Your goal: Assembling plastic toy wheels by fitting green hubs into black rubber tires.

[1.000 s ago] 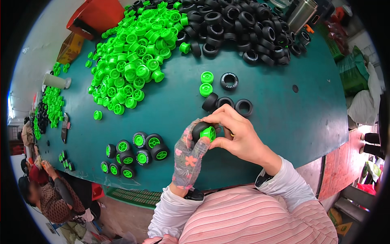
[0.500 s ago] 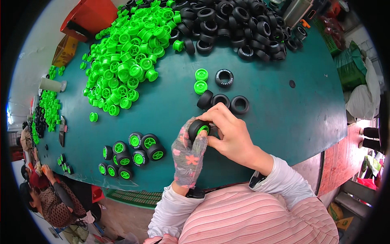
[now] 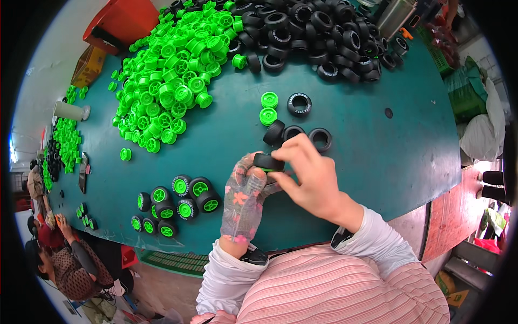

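Note:
My left hand [image 3: 244,202], in a grey flowered glove with bare fingertips, grips a toy wheel [image 3: 268,161]. This is a black tyre with a bit of green rim showing along its lower side. Bent fingers of my bare right hand [image 3: 314,181] press on the wheel's right end, the thumb below it. Just beyond my hands lie loose black tyres [image 3: 320,140], one partly hidden by my right hand. Two green rims [image 3: 268,116] sit behind these, beside another tyre [image 3: 299,104].
Finished wheels [image 3: 185,208] stand in a group at left on the green table [image 3: 388,156]. A big heap of green rims [image 3: 162,86] and a heap of black tyres [image 3: 329,43] fill the far side. A co-worker [image 3: 70,259] sits at far left.
The wheel has turned in my hands, so its tread now faces up and the green rim shows only below. My right fingers have lifted slightly and shifted right along it.

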The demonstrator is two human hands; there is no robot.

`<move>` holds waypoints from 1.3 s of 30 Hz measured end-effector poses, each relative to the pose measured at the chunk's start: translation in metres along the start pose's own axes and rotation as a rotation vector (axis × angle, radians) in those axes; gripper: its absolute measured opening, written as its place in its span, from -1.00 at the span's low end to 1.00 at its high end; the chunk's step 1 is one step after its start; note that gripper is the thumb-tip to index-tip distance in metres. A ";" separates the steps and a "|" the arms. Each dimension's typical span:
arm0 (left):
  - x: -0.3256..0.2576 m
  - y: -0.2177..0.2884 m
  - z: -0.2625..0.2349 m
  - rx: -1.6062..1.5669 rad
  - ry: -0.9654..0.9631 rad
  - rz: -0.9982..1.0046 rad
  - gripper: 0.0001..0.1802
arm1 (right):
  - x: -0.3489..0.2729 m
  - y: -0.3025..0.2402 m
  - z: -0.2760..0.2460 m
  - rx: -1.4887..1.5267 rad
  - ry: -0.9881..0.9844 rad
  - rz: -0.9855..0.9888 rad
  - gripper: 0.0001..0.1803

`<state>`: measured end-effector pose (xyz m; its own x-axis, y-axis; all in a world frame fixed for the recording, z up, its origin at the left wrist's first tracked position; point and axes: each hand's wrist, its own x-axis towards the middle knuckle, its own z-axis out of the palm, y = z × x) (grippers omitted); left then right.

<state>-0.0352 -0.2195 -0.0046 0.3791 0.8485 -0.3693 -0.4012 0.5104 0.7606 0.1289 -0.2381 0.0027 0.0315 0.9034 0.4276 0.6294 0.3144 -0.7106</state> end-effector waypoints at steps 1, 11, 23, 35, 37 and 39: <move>0.000 -0.001 -0.003 -0.075 0.018 -0.044 -0.37 | 0.000 -0.009 -0.001 -0.038 -0.037 -0.028 -0.59; 0.007 0.008 -0.010 -0.146 -0.157 -0.071 -0.43 | 0.014 0.010 -0.009 0.393 -0.189 0.270 -0.70; -0.003 0.005 0.004 0.347 0.114 0.125 -0.56 | 0.008 0.000 0.000 0.472 -0.154 0.319 -0.70; -0.005 -0.007 0.006 0.859 0.231 0.462 -0.62 | 0.001 0.002 0.008 0.496 -0.094 0.376 -0.77; -0.005 -0.006 0.000 0.817 0.194 0.505 -0.60 | 0.000 0.004 0.013 0.669 -0.103 0.495 -0.79; -0.006 -0.003 0.000 0.562 0.188 0.375 -0.59 | 0.009 -0.004 0.003 0.720 -0.180 0.640 -0.81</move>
<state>-0.0363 -0.2264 -0.0040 0.1284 0.9888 -0.0757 0.0342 0.0719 0.9968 0.1247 -0.2301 0.0077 0.0458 0.9773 -0.2066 -0.0915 -0.2019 -0.9751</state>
